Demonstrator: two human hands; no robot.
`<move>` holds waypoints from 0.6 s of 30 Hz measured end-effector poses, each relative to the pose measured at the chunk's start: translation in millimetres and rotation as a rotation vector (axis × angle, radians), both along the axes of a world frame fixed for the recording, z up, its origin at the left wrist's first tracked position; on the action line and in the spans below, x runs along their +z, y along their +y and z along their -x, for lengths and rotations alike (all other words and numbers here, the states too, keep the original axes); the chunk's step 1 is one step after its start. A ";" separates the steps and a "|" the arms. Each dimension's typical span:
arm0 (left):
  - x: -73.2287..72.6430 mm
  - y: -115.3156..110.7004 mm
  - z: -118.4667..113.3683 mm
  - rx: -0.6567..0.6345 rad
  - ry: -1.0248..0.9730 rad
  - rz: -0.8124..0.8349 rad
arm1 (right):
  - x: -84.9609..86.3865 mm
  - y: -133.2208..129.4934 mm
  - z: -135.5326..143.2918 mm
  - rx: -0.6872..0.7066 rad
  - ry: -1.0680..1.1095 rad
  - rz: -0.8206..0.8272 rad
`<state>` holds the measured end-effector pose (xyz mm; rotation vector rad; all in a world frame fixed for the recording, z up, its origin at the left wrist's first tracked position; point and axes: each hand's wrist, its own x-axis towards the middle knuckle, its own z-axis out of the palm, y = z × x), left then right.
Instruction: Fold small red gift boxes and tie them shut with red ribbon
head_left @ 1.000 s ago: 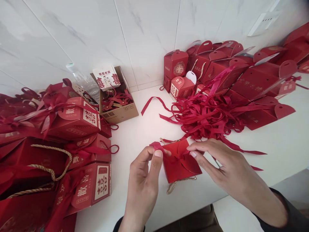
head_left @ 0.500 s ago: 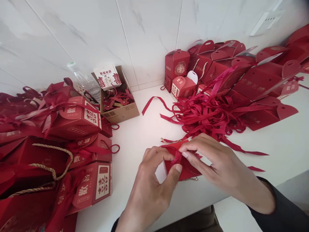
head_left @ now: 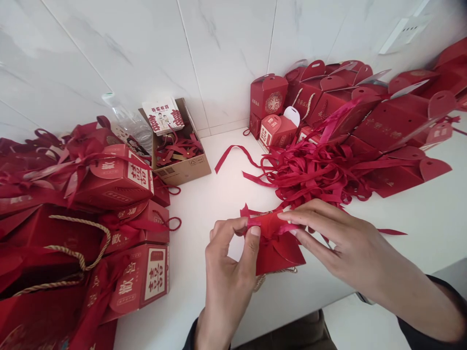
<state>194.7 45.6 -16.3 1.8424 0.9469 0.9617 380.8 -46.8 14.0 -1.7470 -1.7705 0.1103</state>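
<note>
A small red gift box [head_left: 279, 256] with gold cord handles rests near the table's front edge. Across its top runs a red ribbon [head_left: 288, 227]. My left hand [head_left: 233, 265] pinches the ribbon's left part between thumb and forefinger. On the other side, my right hand [head_left: 330, 240] pinches the right part between thumb and fingers. The ribbon looks gathered at the middle of the box top; whether it is knotted there I cannot tell. Part of the box's left side is hidden behind my left hand.
A heap of loose red ribbons [head_left: 314, 170] lies beyond my right hand, before rows of red boxes [head_left: 390, 119]. Ribbon-tied boxes [head_left: 138, 277] are stacked at left. An open cardboard box [head_left: 184, 167] holding red pieces and a plastic bottle [head_left: 127, 119] stand by the wall.
My hands have moved apart, left hand leftward and right hand rightward, drawing the ribbon sideways. The ribbon loop that stood between my fingers now lies stretched across the box top.
</note>
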 end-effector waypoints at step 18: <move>3.6 3.0 -3.2 -0.056 -0.046 -0.160 | 21.3 -0.7 5.9 -0.128 0.446 0.263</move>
